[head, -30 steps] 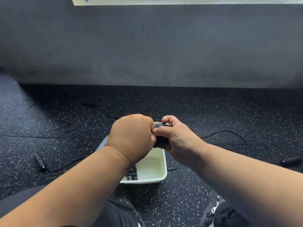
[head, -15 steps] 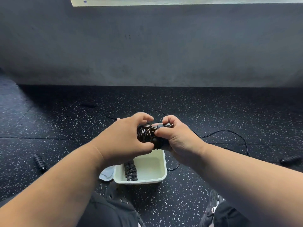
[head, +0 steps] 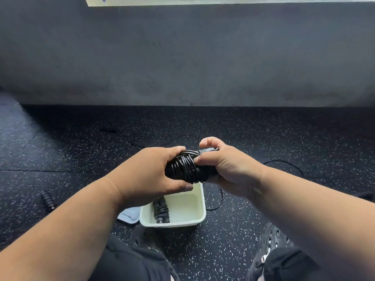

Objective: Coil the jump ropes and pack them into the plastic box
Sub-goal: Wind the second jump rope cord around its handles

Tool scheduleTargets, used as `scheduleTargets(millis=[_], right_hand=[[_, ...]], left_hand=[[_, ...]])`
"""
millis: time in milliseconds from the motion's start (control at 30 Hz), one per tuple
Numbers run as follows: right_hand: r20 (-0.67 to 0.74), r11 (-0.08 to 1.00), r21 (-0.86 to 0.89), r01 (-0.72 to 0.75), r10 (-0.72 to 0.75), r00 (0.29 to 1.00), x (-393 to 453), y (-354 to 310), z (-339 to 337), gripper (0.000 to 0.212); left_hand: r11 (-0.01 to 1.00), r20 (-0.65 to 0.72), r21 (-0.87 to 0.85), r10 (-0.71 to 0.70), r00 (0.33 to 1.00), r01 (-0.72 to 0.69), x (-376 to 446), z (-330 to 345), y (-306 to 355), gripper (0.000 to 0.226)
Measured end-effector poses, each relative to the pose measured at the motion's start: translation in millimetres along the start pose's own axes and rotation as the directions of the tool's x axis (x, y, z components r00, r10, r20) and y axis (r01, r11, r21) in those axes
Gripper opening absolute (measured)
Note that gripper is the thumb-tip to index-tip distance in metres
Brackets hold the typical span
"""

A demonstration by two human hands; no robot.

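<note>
Both hands hold a coiled black jump rope (head: 185, 168), its cord wound tightly around the handles, just above the far edge of the pale plastic box (head: 200, 217). My left hand (head: 150, 175) grips the bundle's left end. My right hand (head: 227, 169) grips its right end, with a handle tip under the thumb. A second coiled black rope (head: 161, 211) lies inside the box at its left side. A loose black cord (head: 284, 162) trails over the floor to the right, partly hidden behind my right arm.
A black ribbed handle (head: 47, 200) lies on the speckled rubber floor at the left. A pale flat lid (head: 129, 216) rests beside the box's left wall. My black shoes (head: 272, 246) and knees flank the box. A grey wall rises beyond.
My left hand has slid back off the bundle, uncovering the wound cord. The bundle now shows fully between both hands, and the box's inside with the second rope is uncovered.
</note>
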State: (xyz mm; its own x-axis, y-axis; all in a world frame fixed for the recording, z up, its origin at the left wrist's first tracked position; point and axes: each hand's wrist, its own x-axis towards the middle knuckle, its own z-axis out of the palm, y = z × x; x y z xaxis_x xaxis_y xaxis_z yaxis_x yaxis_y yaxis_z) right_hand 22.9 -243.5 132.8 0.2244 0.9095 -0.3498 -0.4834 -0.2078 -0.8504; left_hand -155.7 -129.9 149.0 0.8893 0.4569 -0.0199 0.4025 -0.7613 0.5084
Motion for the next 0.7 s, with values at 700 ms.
scheduleTargets(millis=[700], right_hand=[[0.031,0.991,-0.095,-0.097,0.101,0.994,9.4,3.8,-15.6,0.016]], left_hand=[[0.982,0.000,-0.150,-0.113,0.994,0.111,5.1,4.3,-13.8,0.112]])
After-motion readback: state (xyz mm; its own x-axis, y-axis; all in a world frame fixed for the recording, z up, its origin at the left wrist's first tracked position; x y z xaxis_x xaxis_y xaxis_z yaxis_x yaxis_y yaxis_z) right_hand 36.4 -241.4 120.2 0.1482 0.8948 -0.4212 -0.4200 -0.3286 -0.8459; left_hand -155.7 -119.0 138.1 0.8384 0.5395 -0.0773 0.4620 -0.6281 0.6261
